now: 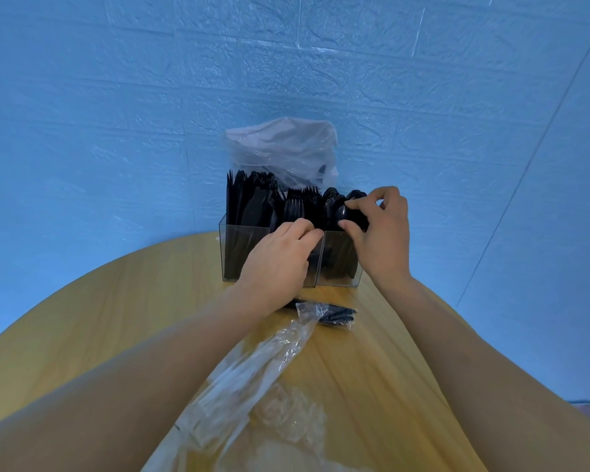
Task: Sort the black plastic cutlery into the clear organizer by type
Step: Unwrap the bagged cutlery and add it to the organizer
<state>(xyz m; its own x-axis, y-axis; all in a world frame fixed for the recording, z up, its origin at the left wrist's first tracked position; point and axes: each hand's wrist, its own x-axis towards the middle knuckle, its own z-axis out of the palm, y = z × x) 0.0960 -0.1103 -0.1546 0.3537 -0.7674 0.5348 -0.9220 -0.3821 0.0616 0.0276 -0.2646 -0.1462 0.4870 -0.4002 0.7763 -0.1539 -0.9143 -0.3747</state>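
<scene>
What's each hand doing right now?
Left hand: fingers curled at the organizer; grip cannot be told.
Right hand: pinching black spoons.

text: none legible — labels: none — numbers: none — signs: none

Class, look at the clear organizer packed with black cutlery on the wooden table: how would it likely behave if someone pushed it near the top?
The clear organizer looks stiff, so it would probably slide rather than flex. It is packed with upright black cutlery standing above its rim, so it may tip. The wooden table looks smooth, so sliding seems likely.
</scene>
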